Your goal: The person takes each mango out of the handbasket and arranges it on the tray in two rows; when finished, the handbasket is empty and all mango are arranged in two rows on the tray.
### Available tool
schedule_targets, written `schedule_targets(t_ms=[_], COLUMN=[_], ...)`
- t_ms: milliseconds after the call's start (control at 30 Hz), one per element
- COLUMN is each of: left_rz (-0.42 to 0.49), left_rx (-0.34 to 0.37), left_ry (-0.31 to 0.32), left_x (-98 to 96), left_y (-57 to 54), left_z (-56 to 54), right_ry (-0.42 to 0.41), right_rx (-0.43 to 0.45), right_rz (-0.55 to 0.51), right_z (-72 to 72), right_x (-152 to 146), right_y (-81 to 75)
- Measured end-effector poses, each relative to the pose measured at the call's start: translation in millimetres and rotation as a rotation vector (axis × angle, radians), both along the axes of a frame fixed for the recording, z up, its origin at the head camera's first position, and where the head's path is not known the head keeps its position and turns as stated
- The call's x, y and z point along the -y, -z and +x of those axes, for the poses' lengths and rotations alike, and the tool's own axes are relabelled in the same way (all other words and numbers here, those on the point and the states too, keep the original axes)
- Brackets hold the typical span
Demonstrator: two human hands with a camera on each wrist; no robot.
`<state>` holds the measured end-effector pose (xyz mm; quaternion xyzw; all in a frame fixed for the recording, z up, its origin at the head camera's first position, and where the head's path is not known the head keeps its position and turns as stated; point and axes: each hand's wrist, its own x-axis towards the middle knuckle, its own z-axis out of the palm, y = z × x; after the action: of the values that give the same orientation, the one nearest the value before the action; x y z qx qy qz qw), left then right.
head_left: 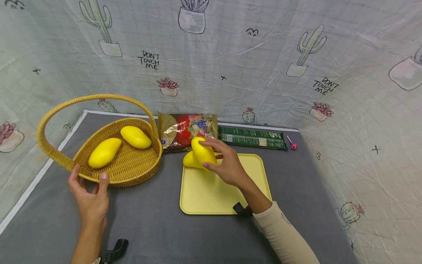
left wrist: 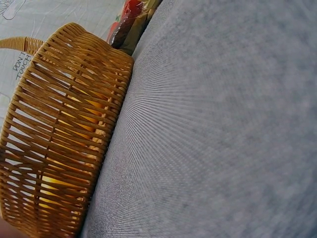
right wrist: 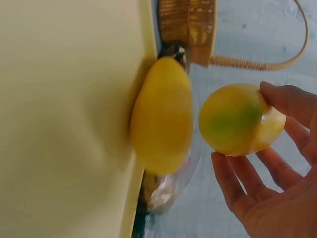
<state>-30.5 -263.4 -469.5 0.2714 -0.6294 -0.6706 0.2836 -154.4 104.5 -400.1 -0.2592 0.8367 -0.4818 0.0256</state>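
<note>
My right hand (head_left: 227,165) grips a yellow mango (head_left: 202,150) just above the far left corner of the yellow tray (head_left: 224,190). In the right wrist view its fingers (right wrist: 277,148) curl round that mango (right wrist: 240,119), which has a green patch. A second mango (head_left: 188,160) lies at the tray's corner (right wrist: 161,116). The wicker basket (head_left: 132,168) with a hoop handle holds two more mangoes (head_left: 135,136) (head_left: 103,152). My left hand (head_left: 89,194) touches the basket's near rim with spread thumb and fingertip. The left wrist view shows only the basket's side (left wrist: 59,124).
A red and gold snack bag (head_left: 186,130), a long green packet (head_left: 252,138) and a pink lollipop (head_left: 292,145) lie along the back of the grey table (head_left: 148,220). Cactus-print cloth walls close in the back and both sides.
</note>
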Motion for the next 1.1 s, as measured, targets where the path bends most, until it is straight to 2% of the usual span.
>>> schedule_targets(t_ms=[400,700,867,1100], left_rz=[0.008,0.003,0.005,-0.001], left_rx=[-0.012,-0.015,-0.022,-0.024], left_ry=[0.006,0.006,0.007,0.008], left_x=[0.5,0.5,1.0,1.3], left_y=[-1.1,-0.5,0.4,1.0], left_z=[-0.4,-0.2,-0.2,-0.6], right_ry=[0.061,0.099,0.09,0.049], right_rx=[0.031,0.071,0.087,0.075], right_rz=[0.065,0.125,0.161,0.266], right_z=[-10.3,-18.7,-21.4,-22.3], right_x=[-49,-76,-85,-88], right_y=[9.0,22.2,26.5,29.0])
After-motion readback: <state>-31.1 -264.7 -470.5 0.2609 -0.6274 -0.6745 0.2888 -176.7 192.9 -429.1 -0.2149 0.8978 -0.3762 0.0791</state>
